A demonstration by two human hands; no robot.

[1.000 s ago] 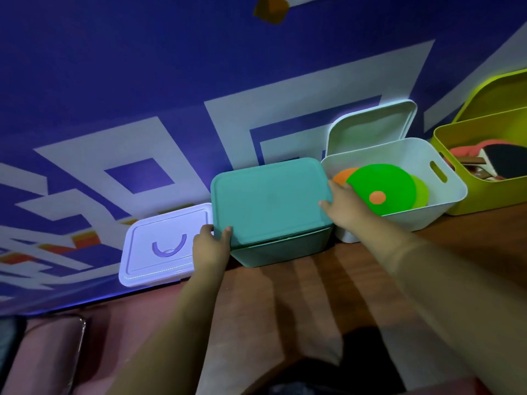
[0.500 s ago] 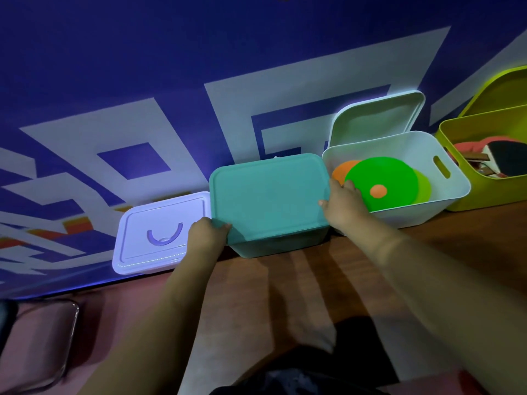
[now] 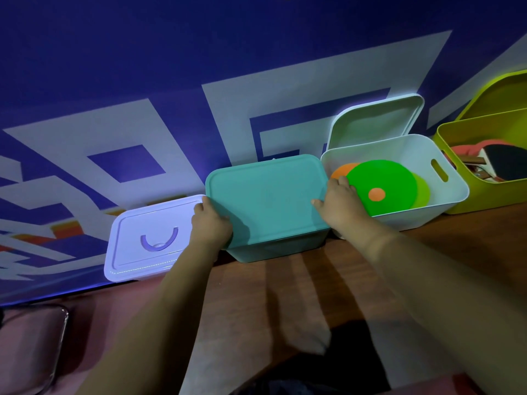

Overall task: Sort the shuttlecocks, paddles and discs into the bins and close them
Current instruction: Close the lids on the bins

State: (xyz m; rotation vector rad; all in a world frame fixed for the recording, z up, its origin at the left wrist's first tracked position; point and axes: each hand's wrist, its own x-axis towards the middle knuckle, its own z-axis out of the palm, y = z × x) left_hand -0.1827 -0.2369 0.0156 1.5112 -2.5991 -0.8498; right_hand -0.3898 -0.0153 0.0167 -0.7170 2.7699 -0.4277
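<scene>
Left hand (image 3: 209,223), right hand (image 3: 339,203): each curled over 1 short edge of the teal lid (image 3: 265,201) (smooth plastic, rounded corners). The lid sits on the teal bin (image 3: 276,249), beside the white bin (image 3: 399,215) holding 3 flat round discs (image 3: 382,178).

Four storage bins in a row on a wooden surface (image 3: 313,280).
The lavender bin (image 3: 134,223) is closed. The teal bin (image 3: 273,249) has its teal lid (image 3: 265,201) on. The white bin (image 3: 399,220) stands open, holding overlapping green and orange discs (image 3: 382,178). The open yellow-green bin (image 3: 484,195) holds paddles (image 3: 504,158).
</scene>
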